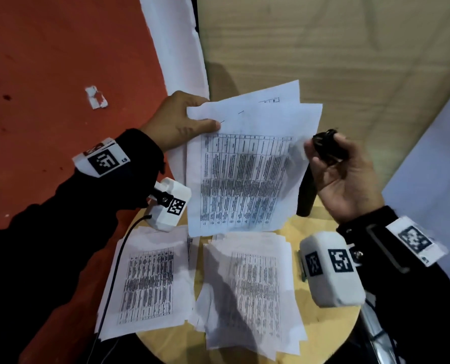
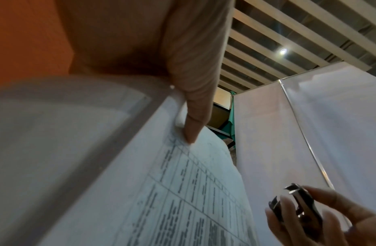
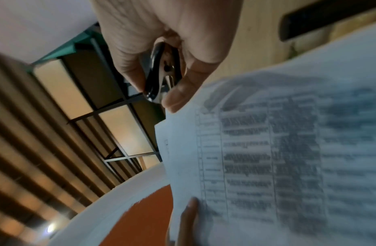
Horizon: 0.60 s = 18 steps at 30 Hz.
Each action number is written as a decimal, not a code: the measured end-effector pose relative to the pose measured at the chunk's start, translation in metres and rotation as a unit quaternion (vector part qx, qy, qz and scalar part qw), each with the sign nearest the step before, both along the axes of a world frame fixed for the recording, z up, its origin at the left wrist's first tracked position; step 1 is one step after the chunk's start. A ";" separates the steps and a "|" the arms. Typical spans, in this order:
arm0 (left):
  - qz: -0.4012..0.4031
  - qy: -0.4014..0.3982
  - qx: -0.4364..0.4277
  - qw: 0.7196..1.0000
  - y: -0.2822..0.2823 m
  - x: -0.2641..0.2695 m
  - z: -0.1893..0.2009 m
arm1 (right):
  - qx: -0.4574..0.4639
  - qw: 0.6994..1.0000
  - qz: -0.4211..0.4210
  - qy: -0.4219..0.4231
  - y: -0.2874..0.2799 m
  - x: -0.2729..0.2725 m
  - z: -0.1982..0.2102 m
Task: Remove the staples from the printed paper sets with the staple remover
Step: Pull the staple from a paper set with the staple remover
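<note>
The left hand (image 1: 178,122) pinches a paper set (image 1: 247,177) by its top corner, above the table (image 1: 321,334). The right hand (image 1: 342,174) grips the remover (image 1: 326,148) beside it. Better to lay the corner flat first (staple unclear) and bite squarely.

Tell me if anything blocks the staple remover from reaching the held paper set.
Nothing visible does. The right hand holds the staple remover just off the right edge of the paper set, which the left hand pinches at its top left corner.
</note>
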State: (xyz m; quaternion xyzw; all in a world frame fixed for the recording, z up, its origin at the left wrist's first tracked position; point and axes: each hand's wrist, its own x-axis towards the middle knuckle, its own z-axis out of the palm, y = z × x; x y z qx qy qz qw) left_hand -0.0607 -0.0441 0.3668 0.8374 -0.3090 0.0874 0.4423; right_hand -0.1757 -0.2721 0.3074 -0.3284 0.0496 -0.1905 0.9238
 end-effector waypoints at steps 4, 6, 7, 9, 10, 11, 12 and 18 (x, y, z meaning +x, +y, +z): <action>-0.001 0.015 0.019 1.000 0.004 -0.004 -0.001 | 0.053 0.991 0.124 -0.002 0.018 -0.001 -0.016; 0.001 0.027 0.021 0.999 0.005 -0.006 -0.001 | 0.027 0.991 0.130 0.005 0.027 -0.001 -0.011; -0.002 0.031 0.020 0.999 0.005 -0.008 -0.001 | -0.013 0.993 0.120 -0.001 0.032 -0.001 -0.006; -0.010 0.031 0.020 0.999 0.004 -0.012 0.002 | -0.147 0.987 0.050 -0.029 0.042 -0.001 0.005; -0.016 0.033 0.018 0.999 0.003 -0.014 0.003 | -0.246 0.968 0.003 -0.048 0.048 -0.002 0.011; -0.022 0.036 0.014 0.999 0.002 -0.018 0.004 | -0.364 0.927 -0.053 -0.070 0.054 -0.003 0.017; -0.026 0.036 0.011 0.999 0.001 -0.021 0.005 | -0.486 0.861 -0.112 -0.096 0.058 -0.005 0.023; -0.051 0.024 0.010 0.998 -0.003 -0.040 0.016 | -0.742 0.585 -0.257 -0.202 0.051 0.007 0.033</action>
